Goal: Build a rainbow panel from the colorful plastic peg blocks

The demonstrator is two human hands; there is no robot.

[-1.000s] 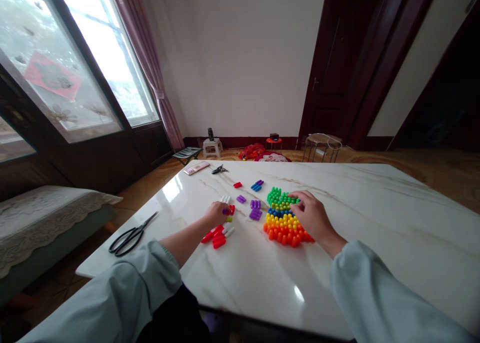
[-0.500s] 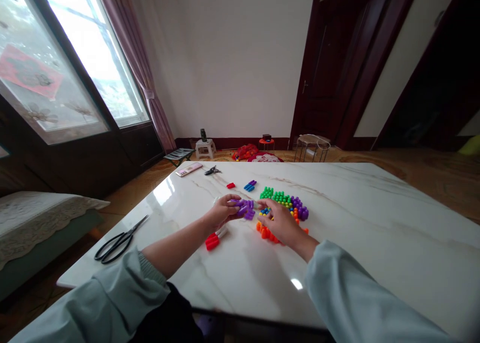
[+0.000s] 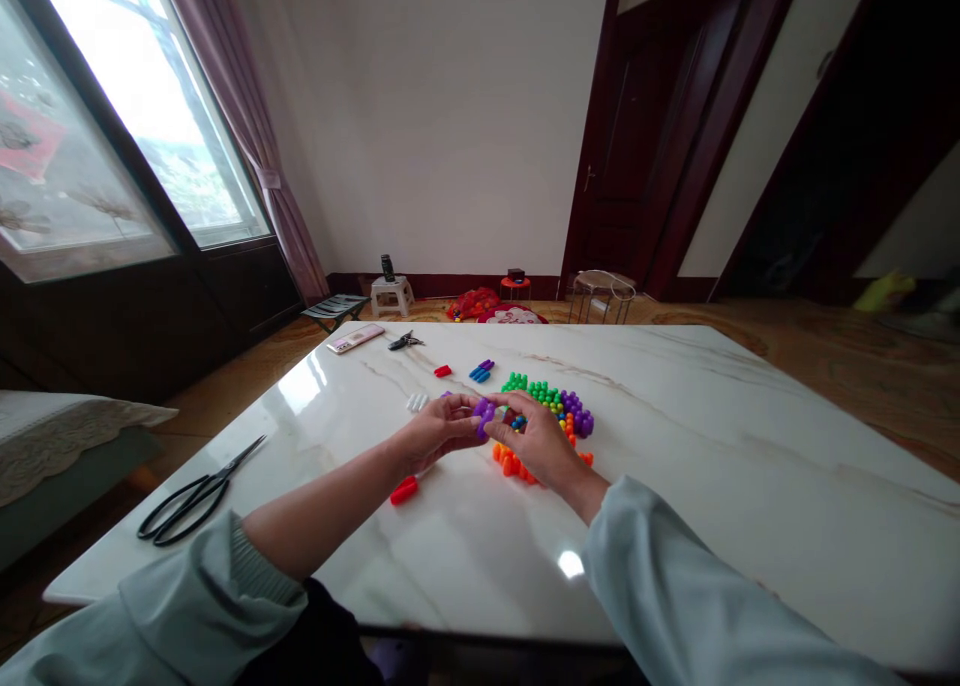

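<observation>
A small cluster of purple plastic pieces (image 3: 485, 419) is held up over the middle of the table, between my two hands. My left hand (image 3: 435, 434) grips it from the left, with fingers and thumb closed round it. From the other side my right hand (image 3: 546, 444) pinches the same cluster with thumb and fingertips. Behind and beneath my right hand lie groups of bead-like pieces: green (image 3: 536, 388), purple (image 3: 577, 413) and orange (image 3: 517, 466), with some yellow and blue ones partly hidden. Red pieces (image 3: 404, 490) lie below my left hand, and white pieces (image 3: 417, 403) beyond it.
Black-handled scissors (image 3: 196, 498) lie at the left on the white marble-patterned table (image 3: 720, 466). Farther back are a phone (image 3: 356, 339), a dark clip-like tool (image 3: 405, 341), small red pieces (image 3: 442, 371) and blue pieces (image 3: 481, 372). Stools stand beyond the far edge.
My hands have come together, and my right hand now grips the purple cluster too. The cluster has turned. The view has shifted to the right, and the white pieces show more clearly.
</observation>
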